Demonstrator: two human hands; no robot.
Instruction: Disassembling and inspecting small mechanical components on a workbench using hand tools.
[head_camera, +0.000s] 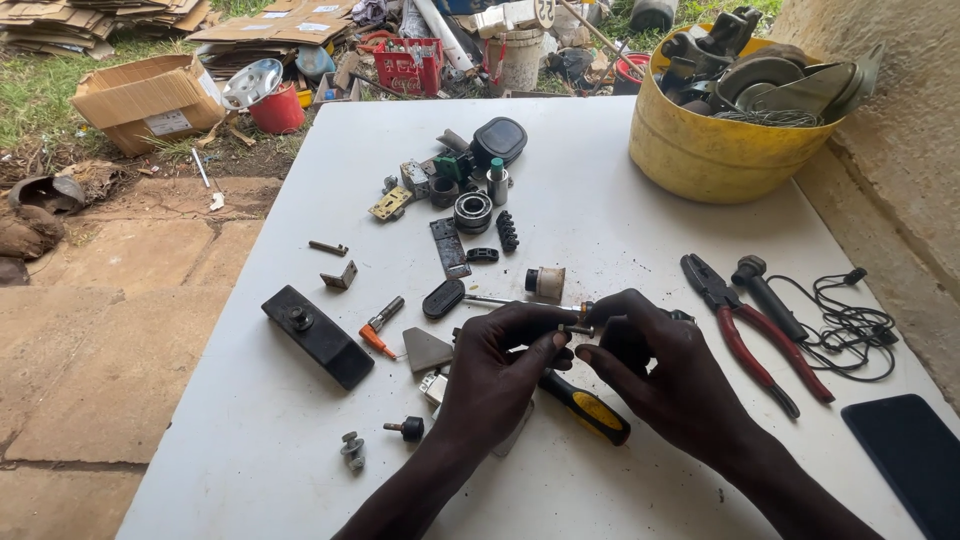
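Observation:
Both my hands meet over the middle of the white table (600, 180). My left hand (500, 370) pinches a small metal part (577, 328) between thumb and fingers. My right hand (650, 365) grips the same small part from the other side, fingertips touching it. A thin metal rod (500, 301) runs to the left from the part. A screwdriver with a black and yellow handle (590, 408) lies on the table under my hands.
Red-handled pliers (750, 335), a black tool (765, 292), a coiled black cable (850, 325) and a dark phone (915, 455) lie right. A yellow tub (700, 150) of scrap stands back right. Several small parts and a black block (318, 337) lie left. Cardboard litters the ground behind.

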